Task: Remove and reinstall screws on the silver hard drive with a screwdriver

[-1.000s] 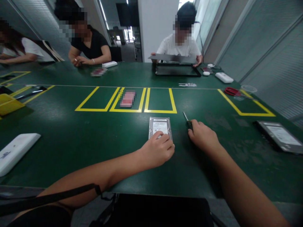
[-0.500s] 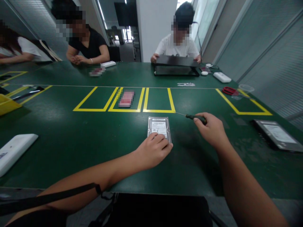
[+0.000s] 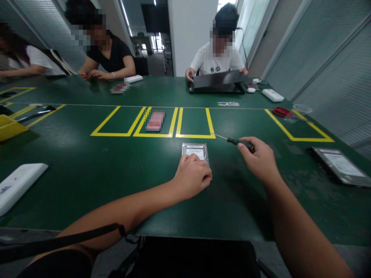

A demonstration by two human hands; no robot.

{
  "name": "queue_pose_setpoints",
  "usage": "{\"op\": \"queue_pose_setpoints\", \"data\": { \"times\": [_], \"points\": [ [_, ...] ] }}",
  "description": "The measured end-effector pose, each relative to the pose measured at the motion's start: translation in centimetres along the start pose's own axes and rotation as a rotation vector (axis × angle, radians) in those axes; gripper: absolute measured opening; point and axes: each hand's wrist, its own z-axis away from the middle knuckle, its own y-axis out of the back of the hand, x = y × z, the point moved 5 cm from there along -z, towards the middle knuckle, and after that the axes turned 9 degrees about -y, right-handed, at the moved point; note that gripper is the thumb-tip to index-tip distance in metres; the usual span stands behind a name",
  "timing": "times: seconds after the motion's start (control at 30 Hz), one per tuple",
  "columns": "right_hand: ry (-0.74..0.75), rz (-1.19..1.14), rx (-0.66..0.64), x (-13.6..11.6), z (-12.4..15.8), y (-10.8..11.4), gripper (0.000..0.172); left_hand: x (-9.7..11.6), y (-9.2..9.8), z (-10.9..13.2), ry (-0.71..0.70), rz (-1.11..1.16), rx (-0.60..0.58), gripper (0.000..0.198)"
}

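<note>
Your right hand [image 3: 259, 158] grips one screwdriver [image 3: 241, 144], your left hand [image 3: 193, 175] covers one hard drive [image 3: 194, 148] inward of the worktop [image 3: 127, 162]'s near edge, closure undeterminable, and a second drive [image 3: 343, 165] lies near the right edge.

On the counter [image 3: 116, 166], you have a white case [image 3: 21, 187] at left (yellow tape [image 3: 195, 136] lies farther back).

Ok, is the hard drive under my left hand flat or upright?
Flat: the hard drive lies label up on the green table.
</note>
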Motion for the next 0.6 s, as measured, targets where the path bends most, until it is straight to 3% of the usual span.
{"op": "queue_pose_setpoints", "data": {
  "times": [0.13,0.33,0.5,0.6],
  "points": [
    [0.002,-0.006,0.016,-0.2,0.1,0.2,0.038,-0.1,0.0,0.0,0.053,0.031,0.02,0.007],
    [-0.067,-0.117,0.023,-0.5,0.4,0.8,0.036,0.1,0.5,0.7,-0.042,-0.07,0.055,0.007],
    [-0.104,-0.421,-0.023,-0.7,0.7,1.1,0.033,0.1,1.1,2.1,-0.116,-0.152,0.017,0.009],
    [-0.075,-0.681,-0.077,-1.1,1.0,0.9,0.029,0.2,1.1,2.9,-0.23,-0.098,0.007,0.011]
  ]
}}
